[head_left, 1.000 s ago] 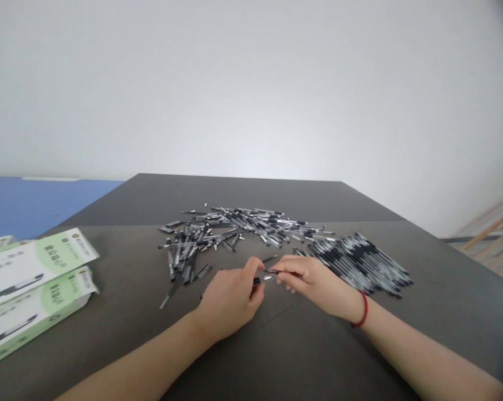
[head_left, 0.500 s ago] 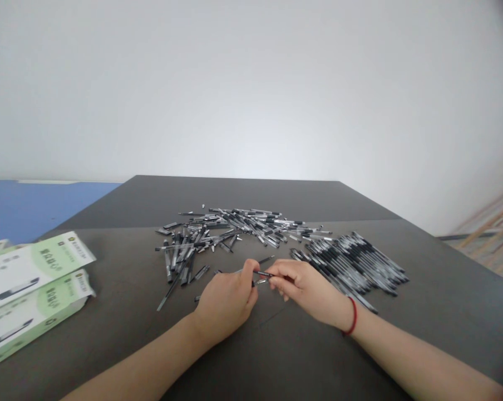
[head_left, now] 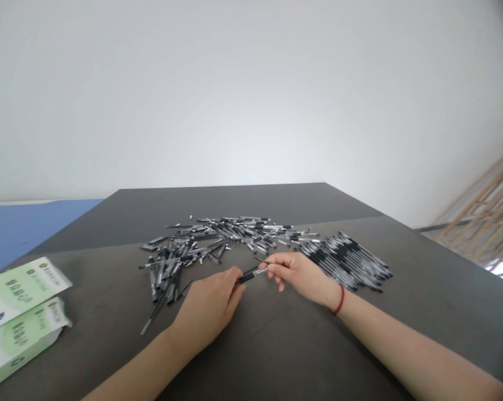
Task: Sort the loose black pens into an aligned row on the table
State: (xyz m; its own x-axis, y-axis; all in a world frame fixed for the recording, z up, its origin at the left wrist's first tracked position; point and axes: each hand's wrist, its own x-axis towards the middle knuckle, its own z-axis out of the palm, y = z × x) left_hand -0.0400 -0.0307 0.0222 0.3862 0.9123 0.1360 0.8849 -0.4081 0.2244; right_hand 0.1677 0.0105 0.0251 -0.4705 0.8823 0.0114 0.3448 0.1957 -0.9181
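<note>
My left hand [head_left: 210, 303] is closed around a pen [head_left: 247, 277] with a black grip, its pale pointed end facing right. From the left, my right hand [head_left: 299, 277], with a red band on the wrist, meets that end at its fingertips. Thumb and forefinger of the right hand pinch a thin dark stick [head_left: 260, 260], perhaps a refill; its exact kind is too small to tell. Beyond the hands lies a loose heap of pen parts [head_left: 235, 231], with clear barrels and black grips among them. Beside my right hand, pens lie side by side in a slanted row [head_left: 351, 259].
Two green and white pen boxes [head_left: 21, 323] lie at the left on the dark table [head_left: 276, 345]. A blue surface [head_left: 34, 228] shows past the table's left edge. A pale wall [head_left: 251, 100] stands behind, and wooden slats [head_left: 485, 200] appear at the right.
The view has shifted, so the table contents sit further left. My hands have moved a little apart, and more of the pen with the black grip now shows between them.
</note>
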